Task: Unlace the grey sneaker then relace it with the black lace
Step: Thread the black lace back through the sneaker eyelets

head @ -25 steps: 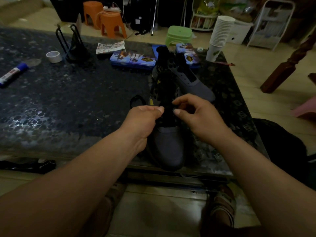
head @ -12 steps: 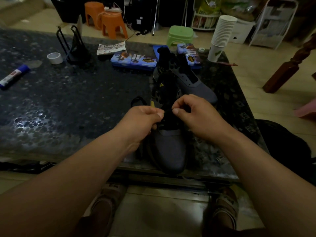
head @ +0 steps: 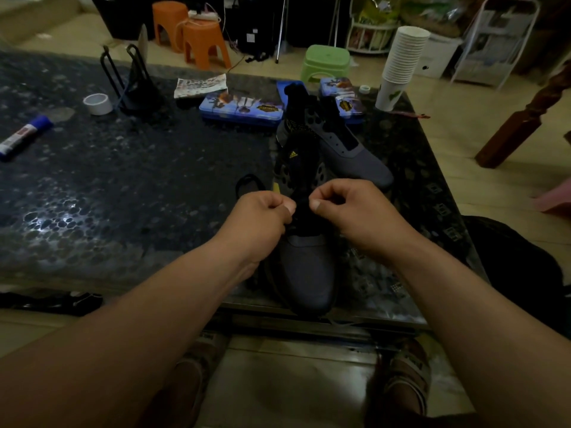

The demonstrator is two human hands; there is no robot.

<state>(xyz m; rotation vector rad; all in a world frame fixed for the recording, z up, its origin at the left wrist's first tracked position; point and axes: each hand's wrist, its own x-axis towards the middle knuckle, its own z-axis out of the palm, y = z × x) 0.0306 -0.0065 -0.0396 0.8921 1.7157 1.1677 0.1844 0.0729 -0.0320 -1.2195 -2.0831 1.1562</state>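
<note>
A grey sneaker [head: 309, 267] stands on the dark stone table [head: 123, 180] with its toe toward me at the near edge. My left hand [head: 259, 220] and my right hand [head: 355, 211] sit over its lacing area, thumbs facing each other, each pinching the black lace [head: 301, 211]. A loop of the lace [head: 247, 182] sticks out just beyond my left hand. The eyelets under my fingers are hidden. A second grey sneaker [head: 349, 149] lies behind, unlaced, toe pointing right.
Two blue tin boxes [head: 241, 108] and a stack of paper cups [head: 398, 66] stand behind the sneakers. A tape roll [head: 97, 103], a black wire stand [head: 133, 84] and a glue stick [head: 23, 135] lie on the left. Stools stand on the floor beyond.
Both hands have shifted slightly and drawn a little closer together over the lacing, still pinching the lace. The sneaker has stayed in place.
</note>
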